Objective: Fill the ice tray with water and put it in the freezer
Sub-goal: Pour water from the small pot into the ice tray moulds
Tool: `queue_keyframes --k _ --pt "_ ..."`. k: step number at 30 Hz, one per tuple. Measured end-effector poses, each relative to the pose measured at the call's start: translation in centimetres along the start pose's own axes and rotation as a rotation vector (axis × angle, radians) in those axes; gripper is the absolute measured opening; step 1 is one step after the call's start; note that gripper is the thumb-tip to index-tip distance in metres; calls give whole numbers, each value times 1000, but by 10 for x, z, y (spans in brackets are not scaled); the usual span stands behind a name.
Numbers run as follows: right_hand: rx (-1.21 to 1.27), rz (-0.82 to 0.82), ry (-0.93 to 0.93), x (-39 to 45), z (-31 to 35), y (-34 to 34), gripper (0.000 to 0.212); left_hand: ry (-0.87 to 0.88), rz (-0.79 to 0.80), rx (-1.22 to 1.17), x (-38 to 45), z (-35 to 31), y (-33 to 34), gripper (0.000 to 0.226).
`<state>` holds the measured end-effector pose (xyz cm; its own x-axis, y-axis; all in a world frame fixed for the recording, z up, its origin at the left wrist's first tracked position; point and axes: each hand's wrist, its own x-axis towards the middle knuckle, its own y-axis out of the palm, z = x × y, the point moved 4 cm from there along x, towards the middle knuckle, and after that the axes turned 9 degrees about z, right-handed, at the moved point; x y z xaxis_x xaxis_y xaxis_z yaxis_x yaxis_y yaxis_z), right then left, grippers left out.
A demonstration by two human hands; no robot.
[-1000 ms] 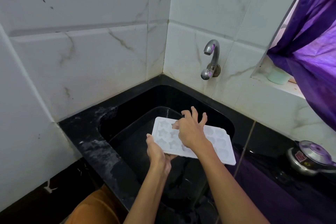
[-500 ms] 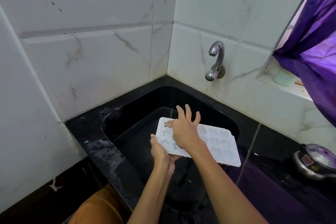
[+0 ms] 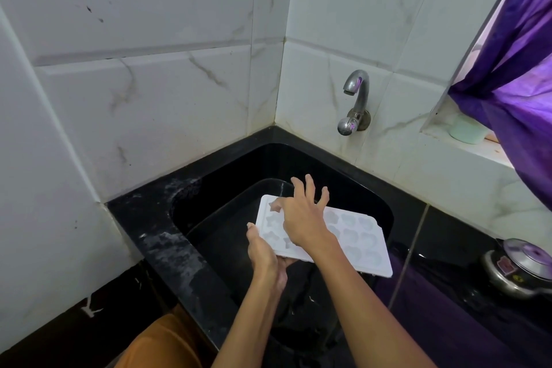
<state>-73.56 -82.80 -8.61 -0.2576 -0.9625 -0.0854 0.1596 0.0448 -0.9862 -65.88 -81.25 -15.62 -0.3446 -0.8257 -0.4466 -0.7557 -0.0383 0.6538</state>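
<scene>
A white ice tray [image 3: 355, 240] with star and heart shaped cells is held over the black sink [image 3: 227, 176]. My left hand [image 3: 264, 254] grips its near left edge from below, thumb on the rim. My right hand [image 3: 301, 215] lies on top of the tray's left half, fingers spread, thumb and forefinger touching a cell. The steel tap [image 3: 354, 101] on the tiled wall is above and behind the tray, and no water runs from it. Whether the cells hold water I cannot tell.
A black stone counter [image 3: 161, 236] rims the sink, with white marks on its left side. A steel pressure cooker [image 3: 519, 266] stands at the right. A purple curtain [image 3: 513, 69] hangs over a window ledge with a pale green cup [image 3: 466, 128]. White tiled walls close the corner.
My right hand's fingers have shifted slightly across the tray's left cells. The tray and my left hand stay in about the same place over the sink.
</scene>
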Motion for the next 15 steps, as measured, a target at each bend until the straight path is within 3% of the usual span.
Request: queue_keyframes --k 5,8,15 --pt "68 66 -24 -5 -2 1 66 -8 -7 -11 -1 -2 -2 51" --pt "207 -3 -10 -16 -16 -15 75 16 6 7 2 -7 -3 53" --pt "254 -197 334 -56 -106 -46 86 64 24 11 4 -25 -9 59"
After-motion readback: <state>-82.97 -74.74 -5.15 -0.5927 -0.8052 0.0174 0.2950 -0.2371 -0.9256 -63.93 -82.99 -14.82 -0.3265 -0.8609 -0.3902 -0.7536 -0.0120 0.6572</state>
